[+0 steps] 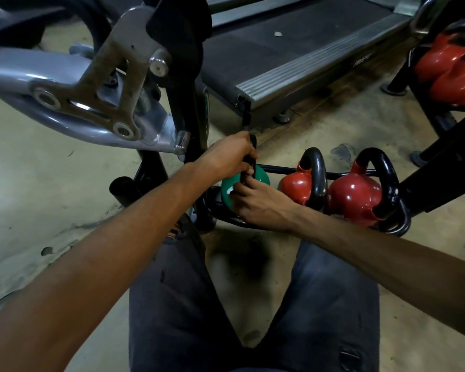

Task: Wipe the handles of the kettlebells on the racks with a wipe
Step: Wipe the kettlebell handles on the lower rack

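down on the low rack (277, 169), just past the knees: green bell (262, 179) at the left end, black handle (253, 142) standing up. left hand (226, 157) clamped round the upper part of that handle, fingers wrapped tight, seemingly steadying it. right hand (261, 205) lower, fingertips (239, 188) bunched at the foot of the handle, right at the green; pinching something or only pressing, cannot tell. wipe not made out anywhere; perhaps hidden under those fingertips, perhaps not. pale spot on the green beside them, glare or cloth, too small to say. judged from this: busy with the green bell's handle, and no reading from the black metal whether clean or not. probably left to do: red bell (295, 187) next along, then bigger red bell (356, 196) at the right end, side by side, both handles free of any hand, glossy, no sign of wiping either way. further off, top right, second rack (440, 114) with upper red bells (451, 65), partly cut by the frame, well apart from both hands; likely also on the list. so, at a guess, nearer the start than the end. as for holders: low rack carrying three bells in a row, green, red, red, nothing else seen in it; second rack holding at least two red ones, the rest out of view. round about: treadmill (293, 44) behind, grey machine arm (65, 84) upper left, worn floor (38, 183).
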A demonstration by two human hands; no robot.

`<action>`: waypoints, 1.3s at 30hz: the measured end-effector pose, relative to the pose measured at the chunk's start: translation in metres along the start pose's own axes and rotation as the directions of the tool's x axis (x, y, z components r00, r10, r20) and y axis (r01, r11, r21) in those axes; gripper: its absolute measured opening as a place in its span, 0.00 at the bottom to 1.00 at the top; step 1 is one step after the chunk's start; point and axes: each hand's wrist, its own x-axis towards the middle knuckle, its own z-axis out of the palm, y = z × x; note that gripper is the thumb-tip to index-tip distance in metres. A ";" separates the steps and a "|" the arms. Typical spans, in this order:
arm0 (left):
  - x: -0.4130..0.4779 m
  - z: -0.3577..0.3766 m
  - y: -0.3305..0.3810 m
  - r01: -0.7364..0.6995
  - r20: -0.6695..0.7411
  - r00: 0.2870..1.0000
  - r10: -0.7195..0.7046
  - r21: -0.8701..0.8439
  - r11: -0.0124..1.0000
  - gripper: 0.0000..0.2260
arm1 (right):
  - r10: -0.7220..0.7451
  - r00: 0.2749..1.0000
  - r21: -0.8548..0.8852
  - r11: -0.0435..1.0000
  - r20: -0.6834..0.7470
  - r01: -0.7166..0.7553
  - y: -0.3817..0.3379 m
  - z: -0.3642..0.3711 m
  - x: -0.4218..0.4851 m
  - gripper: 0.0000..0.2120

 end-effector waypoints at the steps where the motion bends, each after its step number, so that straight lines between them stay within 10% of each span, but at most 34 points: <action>1: -0.001 0.001 -0.001 -0.003 -0.005 1.000 0.003 -0.001 1.000 0.20 | 0.052 0.997 0.025 0.998 -0.064 -0.050 -0.001 0.000 -0.009 0.10; 4: -0.006 0.006 -0.002 -0.008 -0.020 1.000 0.007 -0.032 0.999 0.22 | 0.539 0.819 0.425 0.800 -0.200 -0.423 -0.022 0.004 -0.026 0.10; 7: -0.020 0.015 -0.004 0.007 -0.025 1.000 -0.009 -0.069 0.998 0.26 | 0.916 0.387 0.848 0.121 0.105 -0.517 -0.049 0.006 -0.012 0.06; 9: -0.030 0.022 -0.005 0.028 -0.018 0.999 -0.031 -0.113 0.993 0.29 | 0.897 0.276 0.893 -0.225 0.347 -0.390 -0.056 0.011 -0.005 0.02; 13: -0.033 0.029 -0.005 0.049 -0.019 0.999 -0.051 -0.127 0.991 0.32 | 0.725 0.211 0.751 -0.655 0.655 -0.081 -0.023 0.022 0.009 0.08; 21: -0.032 0.032 -0.003 0.077 -0.027 0.996 -0.081 -0.131 0.988 0.33 | 0.537 0.295 0.523 -0.842 0.790 0.132 0.007 0.028 0.017 0.14; 25: -0.030 0.025 0.000 0.101 -0.013 0.995 -0.102 -0.074 0.992 0.34 | 0.574 0.085 0.564 -0.818 0.815 0.115 0.025 0.018 0.039 0.09; 28: -0.035 0.028 0.002 0.102 -0.068 0.992 -0.108 -0.088 0.991 0.33 | 0.809 -0.029 0.800 -0.586 0.587 -0.131 -0.011 -0.002 0.038 0.08; 35: -0.046 0.035 -0.003 0.229 -0.172 0.950 -0.261 -0.182 0.956 0.40 | 0.968 0.162 0.915 -0.119 0.194 -0.385 -0.013 0.026 0.039 0.16; 39: -0.046 0.035 0.001 0.227 -0.171 0.953 -0.249 -0.138 0.964 0.41 | 0.829 0.522 0.716 0.238 0.203 -0.656 0.063 0.030 0.062 0.10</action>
